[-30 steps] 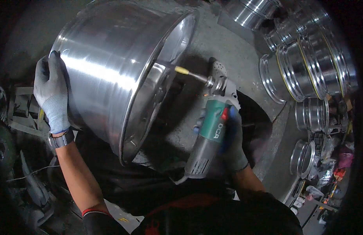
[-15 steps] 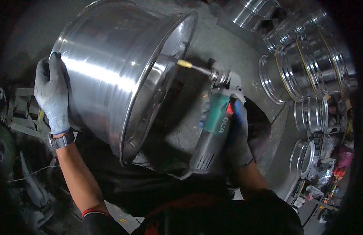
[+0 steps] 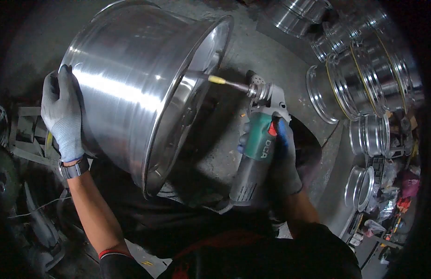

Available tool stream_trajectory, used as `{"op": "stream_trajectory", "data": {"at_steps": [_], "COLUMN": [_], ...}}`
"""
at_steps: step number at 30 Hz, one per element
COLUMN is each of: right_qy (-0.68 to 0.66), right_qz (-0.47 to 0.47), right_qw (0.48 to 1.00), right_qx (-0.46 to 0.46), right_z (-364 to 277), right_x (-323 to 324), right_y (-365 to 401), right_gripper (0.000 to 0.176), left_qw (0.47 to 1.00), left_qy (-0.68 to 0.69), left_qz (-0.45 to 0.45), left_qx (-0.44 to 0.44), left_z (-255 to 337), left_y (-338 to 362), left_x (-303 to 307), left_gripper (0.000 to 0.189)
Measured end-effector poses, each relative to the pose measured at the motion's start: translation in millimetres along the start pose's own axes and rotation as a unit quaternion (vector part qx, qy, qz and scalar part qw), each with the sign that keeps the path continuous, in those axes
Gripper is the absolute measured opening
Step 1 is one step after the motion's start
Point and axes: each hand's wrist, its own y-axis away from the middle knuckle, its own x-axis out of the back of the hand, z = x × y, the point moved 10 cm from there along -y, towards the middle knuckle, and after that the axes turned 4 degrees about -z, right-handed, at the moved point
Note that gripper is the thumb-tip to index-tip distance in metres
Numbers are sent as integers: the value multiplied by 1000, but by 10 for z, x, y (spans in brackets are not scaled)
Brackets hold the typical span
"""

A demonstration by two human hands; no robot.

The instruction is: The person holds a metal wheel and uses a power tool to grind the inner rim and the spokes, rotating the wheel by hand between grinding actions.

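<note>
The left hand, gloved, is pressing flat against the outer wall of the rim, which is filling the upper left of the frame, tilted on its side. The right hand is clenching the grinder at center right, its yellow-collared bit reaching into the rim's open mouth. More rims are standing at upper right.

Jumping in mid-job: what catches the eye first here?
A big shiny wheel rim fills the upper left, with the gloved left hand flat against its outer wall. The right hand grips a green grinder at centre, its yellow-collared bit reaching into the rim's open side. More rims crowd the upper right.
</note>
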Motion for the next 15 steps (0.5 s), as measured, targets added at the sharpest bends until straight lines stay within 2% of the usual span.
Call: {"op": "stream_trajectory", "data": {"at_steps": [3,5,8,9,10,12,15], "right_qy": [32,24,94,0,0,-35,-6], "right_qz": [24,29,59,36,37,-59,-55], "right_qw": [999,999,993,998,998,996,997], "right_qx": [-20,-3,44,44,45,64,44], "right_z": [25,-86,-392,-389,-411,-475,-459], "right_x": [63,13,-126,-168,-111,-136,-117], "right_y": [20,-18,-68,-110,-152,-222,-172], "right_gripper": [71,70,67,66,66,61,64], "left_qw": [998,1000,999,999,999,998,999], "left_qy": [-19,29,40,41,48,55,42], "left_qz": [49,-7,-7,-8,-5,-2,-9], "left_qx": [-40,8,11,10,5,-1,5], "left_z": [9,-29,-14,2,21,31,-6], "left_y": [5,-2,19,25,33,32,21], "left_x": [48,-17,-19,-20,-14,-11,-26], "left_gripper": [51,51,49,49,47,46,44]}}
